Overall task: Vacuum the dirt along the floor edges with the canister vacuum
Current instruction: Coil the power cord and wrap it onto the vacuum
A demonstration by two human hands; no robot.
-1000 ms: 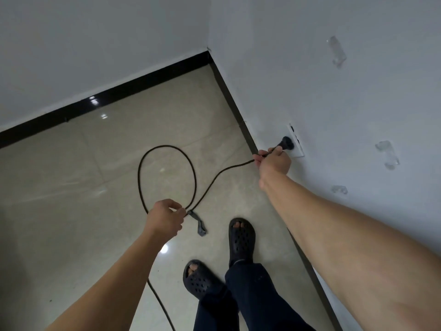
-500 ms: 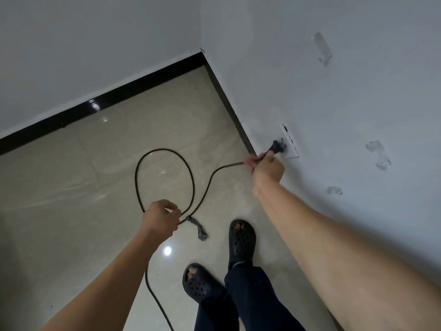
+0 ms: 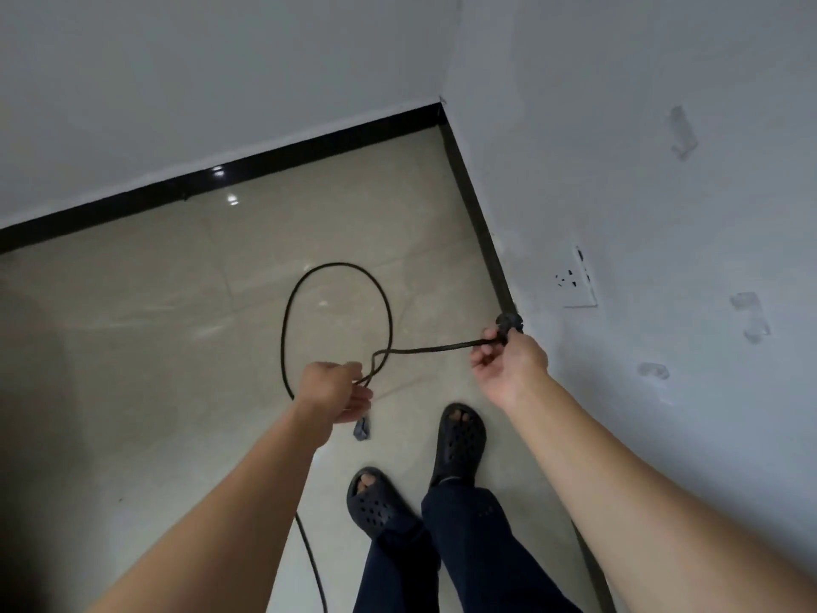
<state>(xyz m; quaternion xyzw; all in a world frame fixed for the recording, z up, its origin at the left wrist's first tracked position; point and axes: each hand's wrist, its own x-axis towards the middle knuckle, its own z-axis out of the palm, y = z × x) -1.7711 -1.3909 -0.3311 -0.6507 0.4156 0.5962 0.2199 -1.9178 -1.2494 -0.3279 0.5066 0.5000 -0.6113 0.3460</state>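
Right hand (image 3: 508, 369) fingers pinch plug (image 3: 508, 321), apart from socket (image 3: 574, 280); left hand (image 3: 331, 391) fingers curl round cord (image 3: 336, 267).

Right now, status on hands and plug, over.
Right hand holds plug, clear of wall socket. Left hand grips cord. Slack looped on floor ahead of sandals.

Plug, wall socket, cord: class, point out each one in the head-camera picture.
plug (image 3: 509, 323), head view, on its round black body.
wall socket (image 3: 574, 283), head view, on the white faceplate.
cord (image 3: 336, 264), head view, on the top of its loop.
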